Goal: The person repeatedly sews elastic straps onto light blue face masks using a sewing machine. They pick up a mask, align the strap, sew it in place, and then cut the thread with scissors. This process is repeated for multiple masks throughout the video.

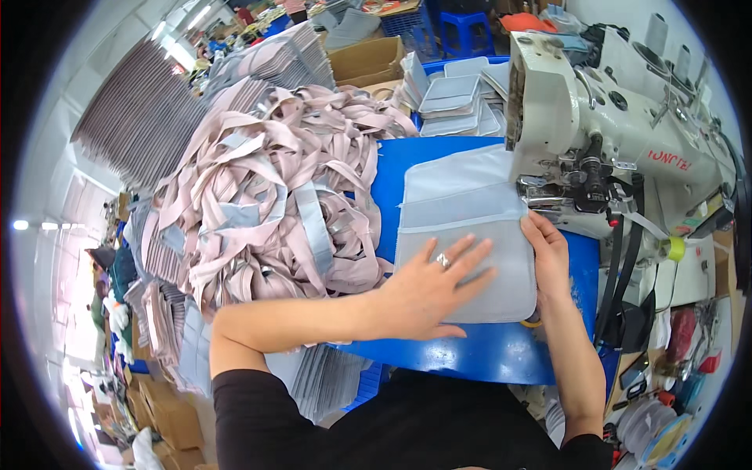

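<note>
A light grey fabric panel (470,200) with rounded corners and a seam across it lies flat on the blue tabletop (439,352). My left hand (442,282), a ring on one finger, rests with fingers spread over the panel's left lower part. At the panel's right edge, my right hand (546,254) pinches the fabric between thumb and fingers, just below the sewing machine's needle area (540,192). The panel's upper right corner reaches the presser foot. Something yellow, like a scissor handle (533,319), peeks from under the lower right corner.
A large tangled heap of pink and grey fabric strips (266,188) fills the table's left. The cream sewing machine (627,117) stands at the right. Behind are stacked grey panels (454,98), a cardboard box (364,63) and a blue stool (466,31). Folded stacks (137,110) rise at far left.
</note>
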The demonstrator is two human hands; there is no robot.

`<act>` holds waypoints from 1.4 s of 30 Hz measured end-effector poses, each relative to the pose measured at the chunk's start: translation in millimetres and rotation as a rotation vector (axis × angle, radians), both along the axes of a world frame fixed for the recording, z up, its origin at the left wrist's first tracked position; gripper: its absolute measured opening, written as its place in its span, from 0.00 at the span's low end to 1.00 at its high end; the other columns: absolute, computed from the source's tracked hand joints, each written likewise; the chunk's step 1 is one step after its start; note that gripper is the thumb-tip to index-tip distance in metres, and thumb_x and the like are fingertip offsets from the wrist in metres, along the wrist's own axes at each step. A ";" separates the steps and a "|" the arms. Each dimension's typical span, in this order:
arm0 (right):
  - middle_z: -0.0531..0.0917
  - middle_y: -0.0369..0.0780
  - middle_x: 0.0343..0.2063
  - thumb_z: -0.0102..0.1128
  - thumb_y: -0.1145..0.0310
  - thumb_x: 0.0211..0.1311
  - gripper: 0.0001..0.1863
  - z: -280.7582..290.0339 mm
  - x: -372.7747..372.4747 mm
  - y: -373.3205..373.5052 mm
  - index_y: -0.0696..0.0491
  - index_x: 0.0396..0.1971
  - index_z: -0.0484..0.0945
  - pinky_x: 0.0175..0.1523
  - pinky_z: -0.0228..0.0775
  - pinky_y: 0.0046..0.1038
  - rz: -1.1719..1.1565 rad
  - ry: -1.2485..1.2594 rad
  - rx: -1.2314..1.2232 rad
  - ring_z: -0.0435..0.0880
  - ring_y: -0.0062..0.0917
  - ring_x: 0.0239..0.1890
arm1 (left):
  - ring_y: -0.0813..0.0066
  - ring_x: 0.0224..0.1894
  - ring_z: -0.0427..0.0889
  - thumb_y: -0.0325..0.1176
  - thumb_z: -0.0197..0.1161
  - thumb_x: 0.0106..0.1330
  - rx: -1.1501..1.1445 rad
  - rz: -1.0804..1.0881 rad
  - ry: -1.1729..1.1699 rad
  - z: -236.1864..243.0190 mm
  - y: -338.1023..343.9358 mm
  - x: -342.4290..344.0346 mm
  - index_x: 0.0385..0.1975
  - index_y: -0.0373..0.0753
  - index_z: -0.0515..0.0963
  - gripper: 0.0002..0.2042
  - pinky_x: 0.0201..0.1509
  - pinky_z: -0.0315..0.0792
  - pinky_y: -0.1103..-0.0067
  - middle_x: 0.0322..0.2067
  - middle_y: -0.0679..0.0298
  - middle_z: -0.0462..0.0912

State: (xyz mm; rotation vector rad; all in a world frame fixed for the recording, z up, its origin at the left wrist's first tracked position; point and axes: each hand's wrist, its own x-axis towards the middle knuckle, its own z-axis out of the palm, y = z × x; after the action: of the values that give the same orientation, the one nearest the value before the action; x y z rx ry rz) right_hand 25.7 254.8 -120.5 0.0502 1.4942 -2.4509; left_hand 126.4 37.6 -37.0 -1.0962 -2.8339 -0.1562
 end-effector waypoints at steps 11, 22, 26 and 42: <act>0.87 0.34 0.41 0.56 0.65 0.81 0.17 -11.2 71.4 19.1 0.61 0.58 0.80 0.47 0.74 0.18 0.106 0.161 0.050 0.81 0.11 0.41 | 0.71 0.29 0.78 0.34 0.67 0.59 -0.313 -0.001 0.185 29.8 6.1 21.0 0.70 0.48 0.74 0.33 0.26 0.76 0.77 0.32 0.64 0.70; 0.88 0.35 0.42 0.55 0.68 0.81 0.17 -18.1 48.6 18.7 0.58 0.62 0.78 0.44 0.77 0.18 0.116 0.164 0.040 0.84 0.12 0.39 | 0.68 0.25 0.78 0.26 0.67 0.53 -0.429 -0.111 0.077 57.4 21.6 -28.2 0.71 0.56 0.74 0.38 0.26 0.77 0.72 0.31 0.63 0.68; 0.88 0.35 0.41 0.57 0.68 0.80 0.17 -26.9 20.2 7.1 0.59 0.61 0.78 0.44 0.77 0.17 0.083 0.201 0.005 0.84 0.12 0.38 | 0.65 0.25 0.79 0.24 0.65 0.56 -0.472 -0.127 0.090 66.5 18.6 -59.2 0.70 0.56 0.75 0.37 0.27 0.78 0.71 0.32 0.61 0.69; 0.84 0.36 0.28 0.60 0.71 0.74 0.13 -27.9 -7.5 -6.5 0.61 0.52 0.80 0.28 0.81 0.25 0.051 0.173 -0.146 0.83 0.16 0.26 | 0.55 0.30 0.84 0.21 0.65 0.54 -0.544 -0.167 0.125 78.7 26.2 -113.8 0.61 0.46 0.83 0.30 0.35 0.79 0.65 0.36 0.55 0.77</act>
State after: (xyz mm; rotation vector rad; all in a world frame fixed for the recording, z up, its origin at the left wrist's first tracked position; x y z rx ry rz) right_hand 18.2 248.3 -148.4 -0.2317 1.3584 -2.5702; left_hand 12.6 63.8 41.7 -1.3718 -2.7326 0.6845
